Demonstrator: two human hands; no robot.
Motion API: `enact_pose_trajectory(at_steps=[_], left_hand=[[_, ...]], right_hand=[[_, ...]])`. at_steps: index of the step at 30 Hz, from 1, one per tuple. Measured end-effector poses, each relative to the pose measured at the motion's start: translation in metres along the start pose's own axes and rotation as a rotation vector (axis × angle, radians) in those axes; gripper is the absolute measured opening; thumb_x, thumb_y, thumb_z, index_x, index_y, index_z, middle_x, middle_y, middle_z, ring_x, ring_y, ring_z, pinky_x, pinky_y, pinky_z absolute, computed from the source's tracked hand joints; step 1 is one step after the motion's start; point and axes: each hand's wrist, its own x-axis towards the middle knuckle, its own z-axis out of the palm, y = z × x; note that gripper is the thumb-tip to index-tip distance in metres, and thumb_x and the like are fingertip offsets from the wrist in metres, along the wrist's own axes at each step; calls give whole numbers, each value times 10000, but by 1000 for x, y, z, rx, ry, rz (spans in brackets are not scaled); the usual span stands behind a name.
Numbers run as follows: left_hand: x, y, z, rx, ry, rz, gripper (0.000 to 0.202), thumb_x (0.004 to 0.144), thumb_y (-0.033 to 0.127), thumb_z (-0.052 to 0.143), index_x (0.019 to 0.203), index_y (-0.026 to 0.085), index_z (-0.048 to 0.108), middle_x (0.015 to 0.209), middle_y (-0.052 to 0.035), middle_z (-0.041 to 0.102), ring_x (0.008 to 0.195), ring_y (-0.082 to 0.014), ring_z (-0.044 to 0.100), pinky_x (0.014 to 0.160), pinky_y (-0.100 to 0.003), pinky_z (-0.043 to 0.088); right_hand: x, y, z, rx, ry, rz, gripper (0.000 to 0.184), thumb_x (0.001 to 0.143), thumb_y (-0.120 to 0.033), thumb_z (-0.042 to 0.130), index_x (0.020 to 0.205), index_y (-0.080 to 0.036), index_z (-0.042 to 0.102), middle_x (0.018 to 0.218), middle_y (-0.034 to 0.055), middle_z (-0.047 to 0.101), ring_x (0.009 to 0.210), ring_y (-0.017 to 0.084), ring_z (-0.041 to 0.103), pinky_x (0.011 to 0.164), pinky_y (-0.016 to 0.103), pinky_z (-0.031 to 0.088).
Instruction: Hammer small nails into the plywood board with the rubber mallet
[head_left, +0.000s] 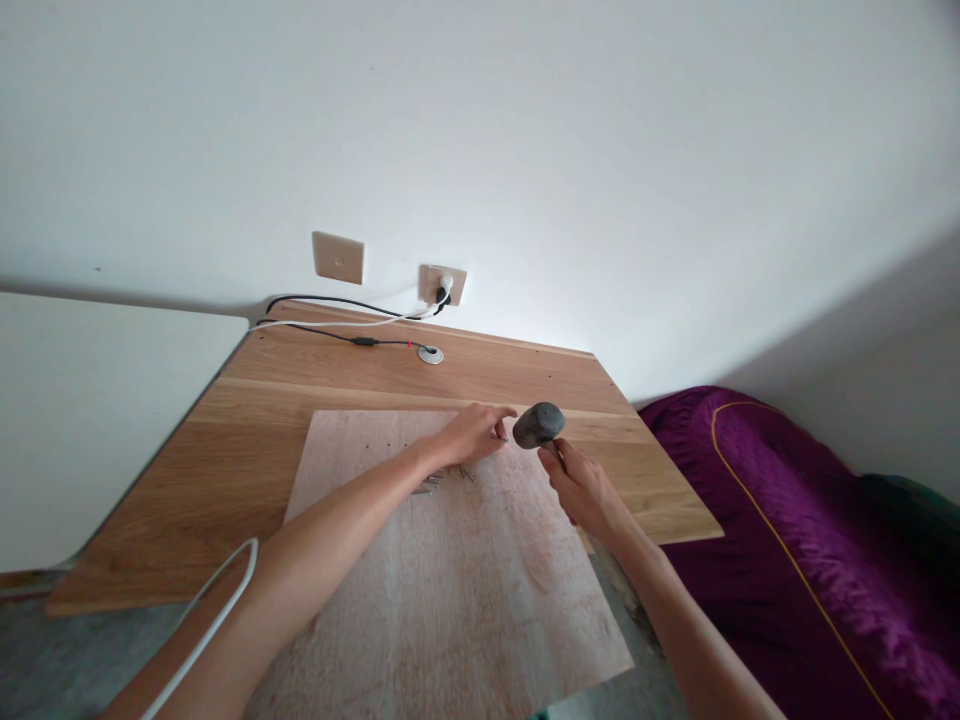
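Near the middle of the frame, the left hand (pixel 474 435) rests on a pale plywood board (pixel 465 590), its index finger stretched to the right and its thumb beside a thin bit of metal; whether the fingers are pinched on it is too small to tell. Just to its right, the right hand (pixel 581 487) is wrapped around the handle of a dark-headed mallet (pixel 538 425), whose head is raised close to the left fingertips; the two hands are apart. Loose nails (pixel 427 485) lie on the board by the left wrist, below centre, and a few small dark dots (pixel 388 445) run in a row left of that wrist. The board lies on a wooden tabletop (pixel 247 450). At upper centre, the wall socket (pixel 427 285) holds a white plug (pixel 447 283) and a black plug (pixel 442 296). Below it, a round cable grommet (pixel 430 355) set in the tabletop takes in the end of a black cable (pixel 322 332). A blank-looking wall plate (pixel 337 258) sits to the socket's left, and purple fabric (pixel 690 460) fills the lower right.
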Motion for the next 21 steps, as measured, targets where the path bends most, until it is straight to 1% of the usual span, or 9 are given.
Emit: enact_pose_trajectory(at_steps=[4, 10, 14, 17, 21], left_hand=[[-1, -1, 0, -22, -2, 7, 602, 790, 26, 636, 1375, 160, 682, 954, -42, 812, 808, -179, 733, 804, -266, 532], [0, 0, 0, -23, -1, 12, 612, 780, 25, 634, 1372, 173, 684, 949, -39, 811, 844, -186, 743, 770, -250, 519], [-2, 2, -1, -16, 2, 26, 580, 797, 44, 627, 1356, 185, 687, 977, -42, 809, 839, -180, 748, 734, -238, 512], [-3, 3, -2, -25, 3, 30, 564, 810, 68, 659, 1365, 169, 671, 991, -53, 811, 847, -187, 754, 759, -247, 525], [-4, 3, -2, -15, 31, 28, 575, 822, 101, 728, 1390, 142, 645, 1061, -86, 814, 935, -218, 761, 861, -287, 547]], right_hand=[[0, 0, 2, 1, -4, -6, 282, 1008, -483, 408, 919, -256, 550, 650, -12, 619, 433, 154, 539, 474, 265, 356], [1, -8, -1, -5, -56, 11, 273, 1004, -466, 393, 933, -252, 545, 653, -5, 618, 450, 166, 558, 487, 269, 376], [1, -8, 2, 3, -41, 9, 277, 1012, -470, 389, 939, -251, 543, 673, -7, 619, 437, 155, 541, 486, 269, 365], [-1, -5, 6, 22, -35, 0, 275, 1015, -468, 394, 949, -249, 546, 677, -11, 613, 433, 151, 535, 480, 268, 356], [-2, -2, 8, 40, -49, 3, 264, 1009, -462, 397, 946, -247, 536, 682, -12, 607, 428, 148, 527, 464, 267, 345]])
